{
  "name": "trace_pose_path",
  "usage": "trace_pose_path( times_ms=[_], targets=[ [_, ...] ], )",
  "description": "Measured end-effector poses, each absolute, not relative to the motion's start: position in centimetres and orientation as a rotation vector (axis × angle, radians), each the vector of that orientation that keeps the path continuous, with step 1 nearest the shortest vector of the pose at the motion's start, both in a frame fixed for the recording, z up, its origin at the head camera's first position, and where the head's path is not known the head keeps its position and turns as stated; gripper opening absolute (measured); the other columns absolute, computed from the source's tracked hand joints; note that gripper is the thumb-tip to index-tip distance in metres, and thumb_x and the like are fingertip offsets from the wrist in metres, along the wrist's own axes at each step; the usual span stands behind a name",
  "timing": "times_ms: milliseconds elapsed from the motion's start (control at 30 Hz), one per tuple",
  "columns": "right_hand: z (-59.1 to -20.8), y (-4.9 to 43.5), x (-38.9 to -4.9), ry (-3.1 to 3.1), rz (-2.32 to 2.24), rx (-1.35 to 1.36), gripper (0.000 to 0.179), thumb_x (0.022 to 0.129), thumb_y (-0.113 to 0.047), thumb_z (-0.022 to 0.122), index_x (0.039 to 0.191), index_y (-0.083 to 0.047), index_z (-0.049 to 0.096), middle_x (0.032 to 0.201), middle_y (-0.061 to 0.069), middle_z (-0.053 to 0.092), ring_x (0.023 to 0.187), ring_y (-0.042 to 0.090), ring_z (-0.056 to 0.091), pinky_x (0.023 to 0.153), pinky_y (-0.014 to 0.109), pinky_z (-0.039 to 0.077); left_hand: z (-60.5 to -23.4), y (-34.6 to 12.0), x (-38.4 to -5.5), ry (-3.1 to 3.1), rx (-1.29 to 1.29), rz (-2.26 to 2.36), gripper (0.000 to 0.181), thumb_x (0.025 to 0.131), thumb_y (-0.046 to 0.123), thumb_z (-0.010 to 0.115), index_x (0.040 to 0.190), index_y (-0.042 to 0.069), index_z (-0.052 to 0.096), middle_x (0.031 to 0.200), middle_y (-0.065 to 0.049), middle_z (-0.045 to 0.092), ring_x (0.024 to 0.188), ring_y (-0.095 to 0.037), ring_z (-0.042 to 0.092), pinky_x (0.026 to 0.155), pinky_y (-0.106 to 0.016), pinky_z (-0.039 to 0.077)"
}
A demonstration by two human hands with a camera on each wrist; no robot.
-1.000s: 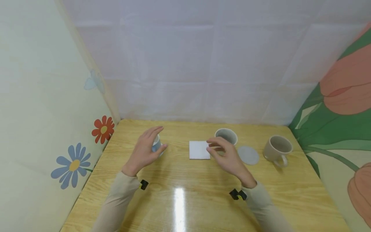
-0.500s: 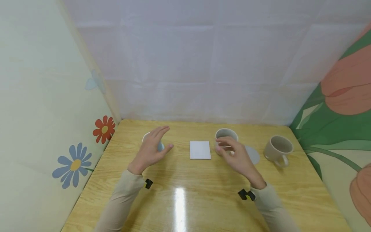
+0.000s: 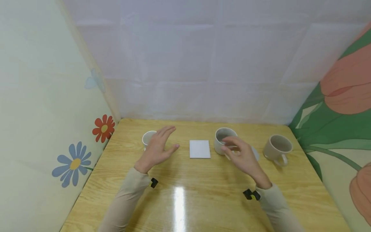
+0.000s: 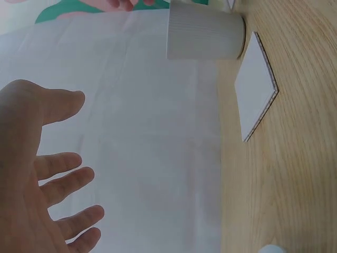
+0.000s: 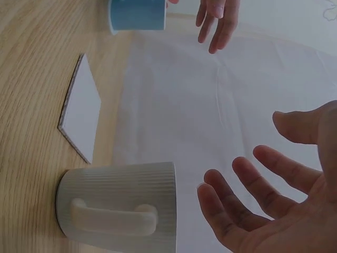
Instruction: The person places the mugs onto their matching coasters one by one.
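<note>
Mug (image 3: 219, 146), ribbed — ten o'clock from my nearer right hand (image 3: 243, 158); that and my left hand (image 3: 157, 149) empty, fingers relaxed.

Wood-grain desk (image 3: 214, 209) across lower frame, glare streak (image 3: 179, 206) btm ctr. Creased white cloth (image 3: 185, 64), upper ctr. L side: pale panel (image 3: 29, 96) w/ red flower (image 3: 104, 128), blue flower (image 3: 75, 164) lower. R edge: pink tulips (image 3: 347, 83) + green leaves (image 3: 333, 132). Beige mug (image 3: 271, 150), mid R, upright, handle twd btm.
</note>
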State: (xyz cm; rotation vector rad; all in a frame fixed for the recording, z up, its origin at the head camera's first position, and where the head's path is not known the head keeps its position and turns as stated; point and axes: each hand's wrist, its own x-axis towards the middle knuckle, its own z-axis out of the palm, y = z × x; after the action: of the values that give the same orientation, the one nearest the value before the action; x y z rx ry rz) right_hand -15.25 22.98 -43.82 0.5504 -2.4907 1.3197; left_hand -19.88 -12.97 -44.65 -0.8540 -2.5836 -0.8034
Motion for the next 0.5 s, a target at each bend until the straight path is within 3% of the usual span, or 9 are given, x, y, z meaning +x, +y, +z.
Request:
trace_pose_path(
  times_ms=[167, 400, 500],
  targets=[
    [-44.1, 23.6, -15.3, -2.459, 1.3, 0.556, 0.028, 0.099, -0.002, 0.075, 0.127, 0.001, 0.072, 0.123, 0.019, 0.074, 0.106, 0.034, 0.072, 0.088, 0.031, 0.064, -45.0, -12.5, -20.0, -2.588, -0.855, -0.804, 0.07, 0.101, 0.039, 0.072, 0.158, 0.006, 0.048, 0.161, -0.013, 0.053, 0.151, -0.036, 0.047, 0.124, -0.061, 0.038],
    [-44.2, 24.3, -15.4, -2.449, 1.267, 0.54, 0.029, 0.097, 0.0, 0.076, 0.126, -0.002, 0.073, 0.119, 0.014, 0.075, 0.105, 0.008, 0.069, 0.088, 0.023, 0.062, -45.4, -11.7, -20.1, -2.607, -0.863, -0.809, 0.068, 0.101, 0.04, 0.07, 0.157, 0.007, 0.05, 0.16, -0.011, 0.053, 0.15, -0.035, 0.047, 0.124, -0.059, 0.038],
    [-44.3, 24.5, -15.3, -2.466, 1.25, 0.517, 0.029, 0.097, -0.001, 0.077, 0.126, -0.002, 0.073, 0.119, 0.014, 0.075, 0.105, 0.009, 0.068, 0.088, 0.02, 0.061, -45.5, -11.4, -20.2, -2.62, -0.859, -0.804, 0.067, 0.102, 0.042, 0.068, 0.157, 0.007, 0.05, 0.16, -0.011, 0.054, 0.151, -0.034, 0.047, 0.125, -0.058, 0.036]
  ],
)
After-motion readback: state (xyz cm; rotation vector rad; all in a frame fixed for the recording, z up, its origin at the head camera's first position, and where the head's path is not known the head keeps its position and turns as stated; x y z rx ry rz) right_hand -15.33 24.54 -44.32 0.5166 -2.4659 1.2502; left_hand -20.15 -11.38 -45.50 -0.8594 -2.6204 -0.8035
